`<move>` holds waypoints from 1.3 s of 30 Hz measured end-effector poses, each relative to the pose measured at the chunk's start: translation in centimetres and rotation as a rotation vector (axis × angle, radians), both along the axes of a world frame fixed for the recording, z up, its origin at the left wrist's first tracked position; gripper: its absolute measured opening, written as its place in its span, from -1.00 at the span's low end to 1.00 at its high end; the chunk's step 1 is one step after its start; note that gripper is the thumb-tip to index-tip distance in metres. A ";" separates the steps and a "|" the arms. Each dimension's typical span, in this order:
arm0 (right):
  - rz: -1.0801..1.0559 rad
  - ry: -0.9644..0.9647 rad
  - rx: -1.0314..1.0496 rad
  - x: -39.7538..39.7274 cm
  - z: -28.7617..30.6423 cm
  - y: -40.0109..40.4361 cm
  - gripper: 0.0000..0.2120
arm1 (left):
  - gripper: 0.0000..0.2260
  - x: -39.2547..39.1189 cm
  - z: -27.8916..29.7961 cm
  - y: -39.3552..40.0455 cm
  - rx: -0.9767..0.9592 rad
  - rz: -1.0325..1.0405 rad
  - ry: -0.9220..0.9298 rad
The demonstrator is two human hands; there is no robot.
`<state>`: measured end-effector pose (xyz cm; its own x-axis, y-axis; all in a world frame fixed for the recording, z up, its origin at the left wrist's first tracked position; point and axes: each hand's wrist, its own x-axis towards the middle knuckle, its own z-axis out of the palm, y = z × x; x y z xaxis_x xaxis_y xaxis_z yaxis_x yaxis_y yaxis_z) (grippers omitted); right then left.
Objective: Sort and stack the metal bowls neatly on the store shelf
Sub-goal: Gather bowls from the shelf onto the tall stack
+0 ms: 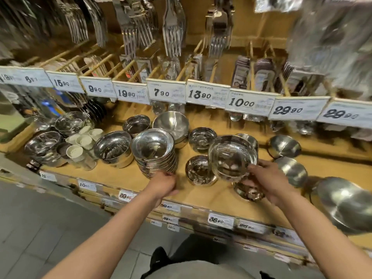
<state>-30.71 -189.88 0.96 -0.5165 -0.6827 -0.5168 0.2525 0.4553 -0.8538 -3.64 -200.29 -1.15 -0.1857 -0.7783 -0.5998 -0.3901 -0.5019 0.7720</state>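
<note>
Right hand (265,178) fingers clamped on shiny bowl (233,158) — left hand (166,183) fingers curled against bowl stack (155,154).

White paper price tags on the upper shelf rail (201,91) are showing 15.90, 9.90, 19.90, 7.90, 13.90, 10.00, 29.90. A white lower-edge tag (220,220) is reading 36.90.

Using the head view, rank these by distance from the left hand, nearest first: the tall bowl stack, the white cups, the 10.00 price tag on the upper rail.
1. Tall bowl stack: touching the left hand, just above it.
2. White cups: farther off to the left on the shelf.
3. 10.00 price tag: farthest, up on the upper rail to the right.
</note>
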 end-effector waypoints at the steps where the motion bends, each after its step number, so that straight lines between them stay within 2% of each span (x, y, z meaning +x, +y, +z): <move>1: -0.023 -0.012 -0.010 -0.6 0.3 1.2 -0.87 | -0.91 -1.0 -0.6 -0.2 0.025 -0.005 -0.019; 3: -0.060 -0.013 -0.018 -1.8 0.8 3.6 -0.87 | -0.87 -2.8 -2.0 -0.6 0.071 -0.031 -0.047; 6: -0.126 0.033 -0.005 -3.4 1.2 7.3 -0.86 | -0.72 -5.0 -4.2 -1.1 0.126 -0.076 -0.084; 10: -0.186 0.073 0.027 -4.6 1.4 11.3 -0.84 | -0.86 -6.8 -6.4 -1.3 0.142 0.029 -0.060; 15: -0.251 0.039 0.046 -4.7 1.0 12.9 -0.86 | -0.85 -6.8 -5.8 -1.4 0.179 -0.009 -0.042; 25: -0.163 -0.021 0.014 1.2 -0.7 4.7 -0.87 | -0.88 -0.8 5.7 0.9 0.097 0.067 0.273; 27: -0.091 -0.017 0.019 3.0 -1.4 2.6 -0.90 | -0.88 0.9 7.8 1.3 0.052 0.071 0.285; 31: 0.013 -0.101 0.034 6.4 -3.0 -0.5 -0.83 | -0.87 4.1 10.2 1.6 0.015 0.114 0.268; 39: 0.161 0.017 0.184 9.3 -6.2 -3.3 -0.92 | -0.84 7.6 10.3 1.7 -0.014 0.195 0.224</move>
<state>-21.44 -193.16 -5.22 -0.4179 -0.6520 -0.6326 0.1504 0.6371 -0.7560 3.94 -198.58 9.12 -0.1582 -0.8200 -0.5500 -0.1067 -0.5396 0.8352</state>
